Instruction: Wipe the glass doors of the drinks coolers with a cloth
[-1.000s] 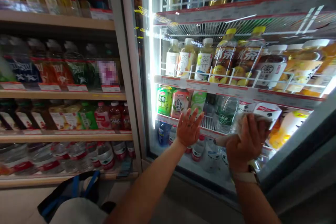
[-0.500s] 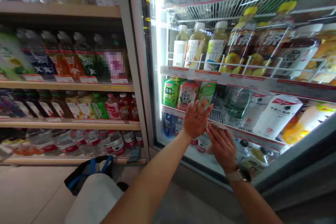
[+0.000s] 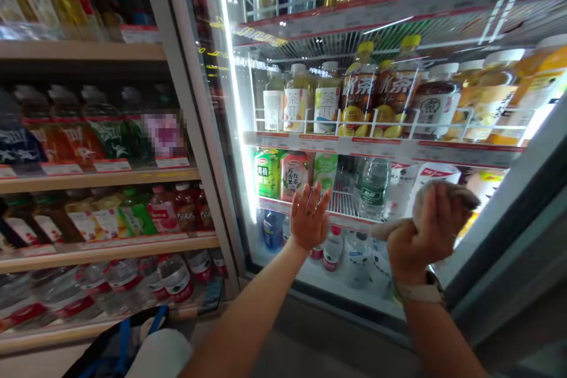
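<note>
From my distant station I am seeing the left hand (image 3: 310, 221) spreading open with nothing in its grasp, probably bracing against the glass door (image 3: 349, 202). To its right, well apart, the right hand (image 3: 423, 236) is gripping the cloth (image 3: 465, 195), bunched in front of the white cartons (image 3: 402, 189); for an even wipe, I am judging, the cloth is needing to lie flat under steady pressure, strokes overlapping.

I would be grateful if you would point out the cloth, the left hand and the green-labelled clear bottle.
Cloth (image 3: 466, 195): head view, on its bunched right-hand part.
Left hand (image 3: 309, 222): head view, on the middle of the hand.
Green-labelled clear bottle (image 3: 372, 194): head view, on its label.
</note>
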A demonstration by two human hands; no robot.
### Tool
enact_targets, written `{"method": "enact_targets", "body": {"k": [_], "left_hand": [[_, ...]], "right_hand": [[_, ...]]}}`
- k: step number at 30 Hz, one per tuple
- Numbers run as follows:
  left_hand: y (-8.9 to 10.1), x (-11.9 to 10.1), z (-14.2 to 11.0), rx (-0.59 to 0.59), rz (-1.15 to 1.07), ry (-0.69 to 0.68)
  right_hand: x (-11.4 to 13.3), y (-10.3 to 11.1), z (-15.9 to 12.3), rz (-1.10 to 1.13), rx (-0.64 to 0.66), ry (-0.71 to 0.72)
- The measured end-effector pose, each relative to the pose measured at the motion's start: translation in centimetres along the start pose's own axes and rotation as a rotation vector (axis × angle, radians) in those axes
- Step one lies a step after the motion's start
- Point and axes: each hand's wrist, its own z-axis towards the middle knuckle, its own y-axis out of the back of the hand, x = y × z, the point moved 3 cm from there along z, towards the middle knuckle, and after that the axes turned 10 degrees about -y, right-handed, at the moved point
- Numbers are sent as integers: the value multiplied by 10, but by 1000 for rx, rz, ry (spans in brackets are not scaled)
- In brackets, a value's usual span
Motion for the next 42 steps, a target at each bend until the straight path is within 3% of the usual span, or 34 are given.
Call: {"method": "enact_targets", "body": {"k": [4,9,14,17,22,27,31,36,39,42], "left_hand": [[0,0,-1,5,-1,-3],[2,1,3,-23,3,-15],[2,2,4,-27,11,-36],[1,3,2,8,20,-26],[1,2,2,-31,-12,-25],[0,1,3,-46,-14,-26],[0,1,4,-41,-4,-25],[1,1,3,-33,9,-34],[1,2,3,-30,22,-42],[2,2,4,-31,15,-50]], "right_hand": [[23,-8,-37,31,111,138],[35,-8,-83,135,371,342],[30,-2,-86,144,512,481],[18,3,-60,59,465,449],[-20,18,-3,-28,152,168],[-32,18,10,-1,5,44],[-6,5,-17,36,92,92],[28,-5,-70,112,328,298],[35,-6,-91,170,445,403],[33,-4,-94,192,491,467]]}}
